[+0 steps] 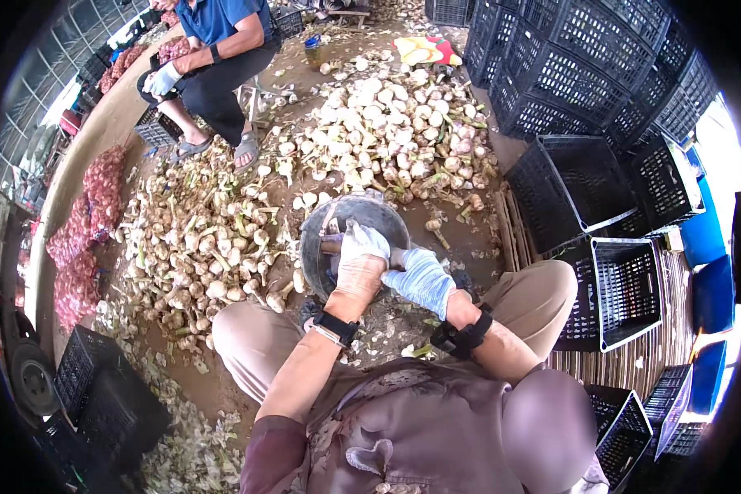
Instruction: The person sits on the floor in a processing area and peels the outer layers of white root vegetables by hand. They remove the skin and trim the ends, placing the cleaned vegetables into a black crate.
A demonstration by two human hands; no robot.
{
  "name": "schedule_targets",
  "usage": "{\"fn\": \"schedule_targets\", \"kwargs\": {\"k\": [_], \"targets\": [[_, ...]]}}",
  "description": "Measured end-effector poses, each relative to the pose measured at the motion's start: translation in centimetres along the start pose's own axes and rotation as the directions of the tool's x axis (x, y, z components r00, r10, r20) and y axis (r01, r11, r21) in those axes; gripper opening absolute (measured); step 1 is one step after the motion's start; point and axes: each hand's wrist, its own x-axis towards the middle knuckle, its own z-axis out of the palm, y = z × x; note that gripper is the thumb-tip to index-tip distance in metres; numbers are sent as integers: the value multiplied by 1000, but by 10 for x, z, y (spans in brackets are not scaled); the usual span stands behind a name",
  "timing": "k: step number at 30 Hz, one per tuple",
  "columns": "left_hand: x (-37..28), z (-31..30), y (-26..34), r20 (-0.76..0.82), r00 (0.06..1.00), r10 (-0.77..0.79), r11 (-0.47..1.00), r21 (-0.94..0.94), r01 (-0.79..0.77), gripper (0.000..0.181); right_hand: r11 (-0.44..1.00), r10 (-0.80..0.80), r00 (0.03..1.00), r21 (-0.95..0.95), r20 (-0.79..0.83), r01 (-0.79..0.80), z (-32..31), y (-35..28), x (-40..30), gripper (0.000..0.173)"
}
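Both my hands wear pale knit work gloves and meet over a dark round bucket [312, 272] between my knees. My left hand [363, 250] reaches over the bucket's opening with its fingers bent. A brownish stub [330, 246] pokes out to the left of it; whether this is a tool handle or a stem is unclear. Curled inward at the bucket's right rim is my right hand [423, 278]. A small tan rounded thing [397, 258], perhaps a garlic bulb, lies against its fingers. The grip of each hand is partly hidden.
Trimmed garlic bulbs [401, 123] are heaped beyond the bucket; garlic with stems [197, 241] lies to the left. Black plastic crates [627, 290] stand and stack at right. Another person [222, 62] sits at upper left near filled red mesh bags [77, 284]. Peelings cover the ground.
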Motion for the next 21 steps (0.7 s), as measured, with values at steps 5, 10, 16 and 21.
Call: {"fn": "schedule_targets", "kwargs": {"k": [5,10,16,21], "targets": [[-5,2,-2,-15,998,55,977,-206,-57,30,833,207,971,499,119,-239,-2,4,-3,13],[21,-4,-1,-41,969,242,955,-165,-246,36,685,26,973,705,228,-183,13,-9,-18,8],[20,28,-4,-67,991,116,458,-882,-113,38,800,-153,984,596,94,68,-1,-45,-21,14],[20,-37,-23,196,931,-309,-938,-226,-264,57,924,-50,981,364,-187,117,-26,-48,-14,19]]}}
